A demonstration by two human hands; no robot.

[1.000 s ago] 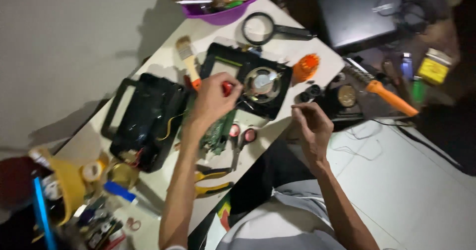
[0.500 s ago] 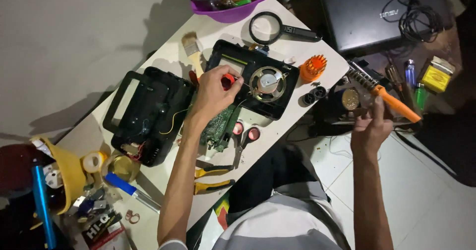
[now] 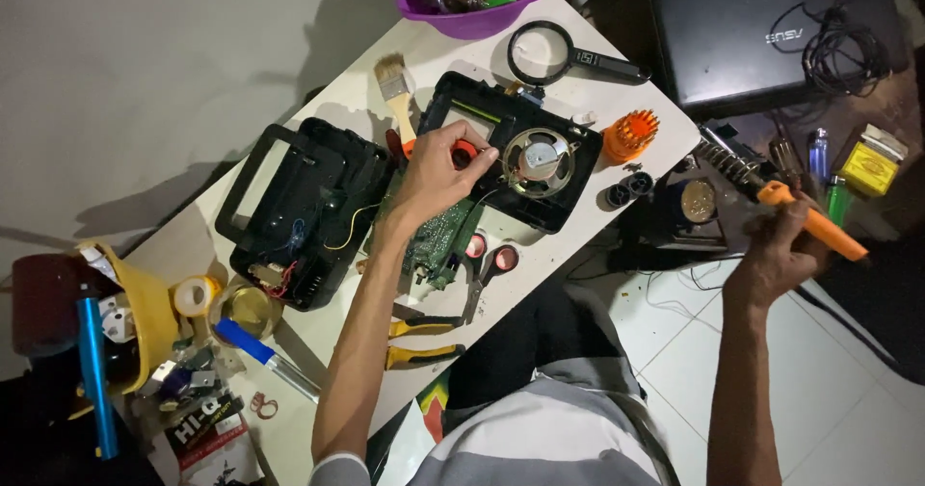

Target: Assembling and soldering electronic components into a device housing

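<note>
While pinched shut on a red part [image 3: 463, 151], left hand [image 3: 436, 170]; right hand [image 3: 776, 255], at three o'clock, closed around orange soldering iron [image 3: 807, 220]

A white worktop [image 3: 578, 255] runs diagonally through the view, lit from above. Grey floor [image 3: 145, 81] lies in shadow to the left; pale floor tiles [image 3: 665, 351] show lower right, with a dark side surface [image 3: 906, 91] beyond.

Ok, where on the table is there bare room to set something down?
Bare table lies left of the brush, above the open case. A smaller patch sits between scissors and the speaker half. The lower-left corner around the blue pen is crowded.
</note>
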